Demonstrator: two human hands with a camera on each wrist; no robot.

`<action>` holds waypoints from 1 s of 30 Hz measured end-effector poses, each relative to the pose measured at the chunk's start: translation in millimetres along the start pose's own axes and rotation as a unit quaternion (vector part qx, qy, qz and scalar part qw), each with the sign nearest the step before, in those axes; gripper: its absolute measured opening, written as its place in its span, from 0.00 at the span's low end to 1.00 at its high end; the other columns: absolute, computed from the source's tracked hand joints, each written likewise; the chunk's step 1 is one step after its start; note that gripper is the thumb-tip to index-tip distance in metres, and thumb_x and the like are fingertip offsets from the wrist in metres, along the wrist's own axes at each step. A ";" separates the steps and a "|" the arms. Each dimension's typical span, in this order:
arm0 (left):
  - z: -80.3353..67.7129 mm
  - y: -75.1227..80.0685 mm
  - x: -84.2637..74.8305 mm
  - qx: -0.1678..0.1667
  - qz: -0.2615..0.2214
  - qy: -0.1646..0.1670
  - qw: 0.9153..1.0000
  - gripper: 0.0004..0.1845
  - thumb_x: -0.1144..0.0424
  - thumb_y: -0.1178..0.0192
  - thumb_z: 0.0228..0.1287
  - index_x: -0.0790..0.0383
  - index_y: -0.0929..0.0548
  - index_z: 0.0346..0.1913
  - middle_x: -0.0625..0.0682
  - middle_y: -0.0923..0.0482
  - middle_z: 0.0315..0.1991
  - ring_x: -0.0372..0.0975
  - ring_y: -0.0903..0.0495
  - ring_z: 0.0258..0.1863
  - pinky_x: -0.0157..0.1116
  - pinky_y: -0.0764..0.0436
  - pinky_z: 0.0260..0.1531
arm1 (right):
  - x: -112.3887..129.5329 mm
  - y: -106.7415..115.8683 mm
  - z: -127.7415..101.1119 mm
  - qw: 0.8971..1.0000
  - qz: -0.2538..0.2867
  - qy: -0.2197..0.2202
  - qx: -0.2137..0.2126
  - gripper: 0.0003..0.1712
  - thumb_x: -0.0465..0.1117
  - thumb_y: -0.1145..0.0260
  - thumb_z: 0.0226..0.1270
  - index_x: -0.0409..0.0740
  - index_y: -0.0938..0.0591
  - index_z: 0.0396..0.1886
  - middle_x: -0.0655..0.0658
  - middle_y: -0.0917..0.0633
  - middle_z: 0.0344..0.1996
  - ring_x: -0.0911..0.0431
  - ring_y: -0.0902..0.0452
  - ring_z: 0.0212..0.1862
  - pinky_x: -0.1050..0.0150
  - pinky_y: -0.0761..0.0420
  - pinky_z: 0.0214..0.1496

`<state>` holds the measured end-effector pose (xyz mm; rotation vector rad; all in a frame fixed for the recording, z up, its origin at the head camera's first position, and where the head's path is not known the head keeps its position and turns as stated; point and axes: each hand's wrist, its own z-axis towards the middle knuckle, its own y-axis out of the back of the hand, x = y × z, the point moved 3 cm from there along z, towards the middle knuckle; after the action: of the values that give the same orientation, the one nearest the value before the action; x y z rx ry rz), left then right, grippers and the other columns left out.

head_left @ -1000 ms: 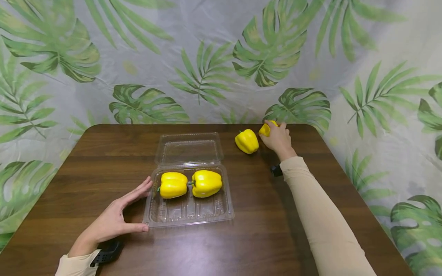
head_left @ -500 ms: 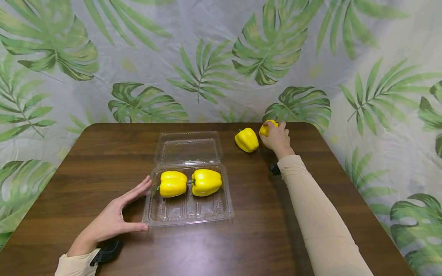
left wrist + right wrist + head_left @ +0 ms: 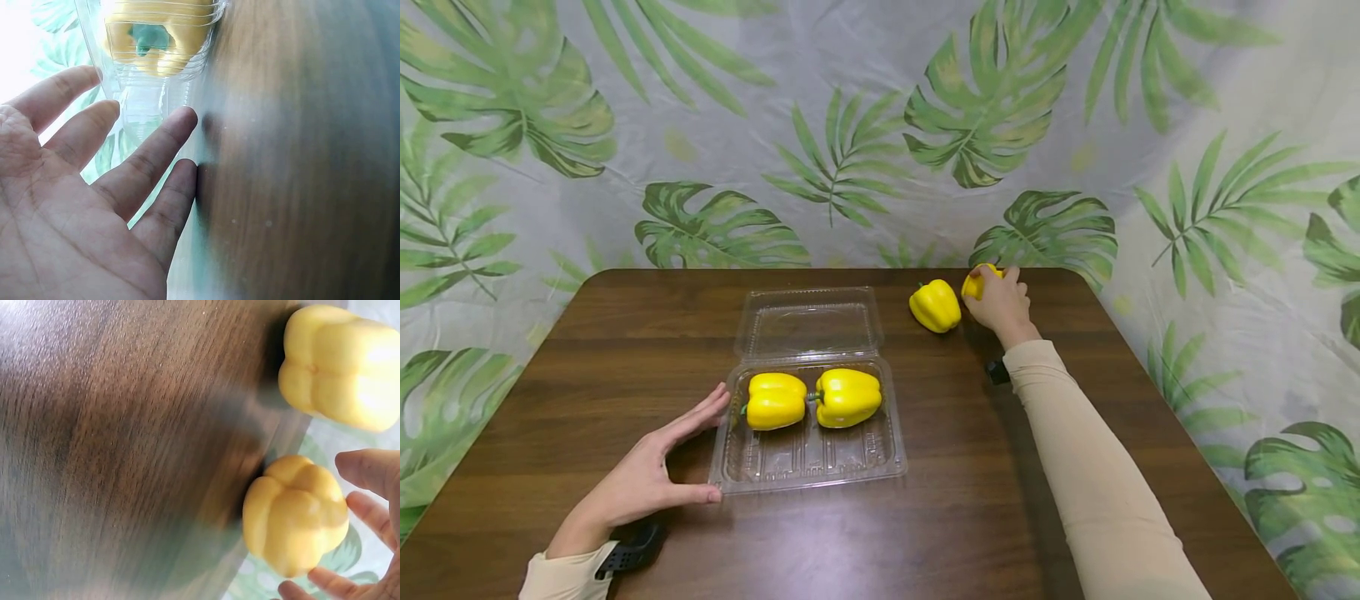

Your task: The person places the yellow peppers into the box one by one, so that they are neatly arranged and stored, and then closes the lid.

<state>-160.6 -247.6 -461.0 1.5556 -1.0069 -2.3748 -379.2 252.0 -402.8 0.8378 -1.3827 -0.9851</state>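
Two yellow bell peppers lie side by side in the back half of a clear plastic clamshell container (image 3: 808, 482): a left bell pepper (image 3: 777, 402) and a right bell pepper (image 3: 848, 398). My left hand (image 3: 640, 483) is spread at the container's left side, thumb at the front corner and fingertips by the left edge. At the far right of the table, my right hand (image 3: 1002, 302) has its fingers around another yellow bell pepper (image 3: 295, 515), partly hidden by the hand in the head view. A fourth bell pepper (image 3: 936, 306) lies just left of that hand.
The container's clear lid (image 3: 811, 323) lies folded back, away from me. Brown wooden table (image 3: 647, 375) surface surrounds everything. A leaf-patterned cloth (image 3: 850, 125) hangs behind the table's far edge.
The bell pepper in my right hand has turned slightly, its dark hollow side no longer showing. My left hand, the container and the other bell peppers stay where they were.
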 end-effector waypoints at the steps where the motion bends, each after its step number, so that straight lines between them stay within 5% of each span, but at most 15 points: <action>1: 0.1 0.0 0.0 0.000 0.001 0.000 1.000 0.60 0.63 0.13 0.48 0.54 0.36 0.85 0.56 0.45 0.88 0.18 0.29 0.71 0.13 0.48 0.69 | 0.1 0.0 -0.4 1.000 -0.003 0.002 0.000 0.27 0.49 0.37 0.80 0.48 0.27 0.74 0.21 0.40 0.74 0.23 0.34 0.64 0.28 0.29 0.66; 14: 0.1 0.1 0.4 -0.001 0.002 -0.001 1.000 0.60 0.63 0.13 0.48 0.54 0.36 0.85 0.57 0.44 0.87 0.18 0.29 0.71 0.13 0.48 0.69 | 9.2 -0.2 3.2 0.998 -0.029 0.052 -0.028 0.24 0.45 0.34 0.77 0.45 0.19 0.68 0.23 0.32 0.73 0.26 0.35 0.70 0.30 0.30 0.68; 30: -0.3 -2.0 -1.3 -0.002 -0.003 0.009 1.000 0.59 0.62 0.13 0.49 0.51 0.35 0.85 0.53 0.44 0.88 0.18 0.28 0.71 0.12 0.48 0.68 | 19.5 1.9 1.9 0.998 -0.005 0.064 -0.009 0.24 0.46 0.35 0.80 0.44 0.20 0.70 0.27 0.29 0.71 0.29 0.34 0.70 0.32 0.31 0.69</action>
<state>-159.3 -245.6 -461.3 1.5773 -0.9940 -2.3614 -382.1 234.9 -393.4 0.8804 -1.2593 -0.9346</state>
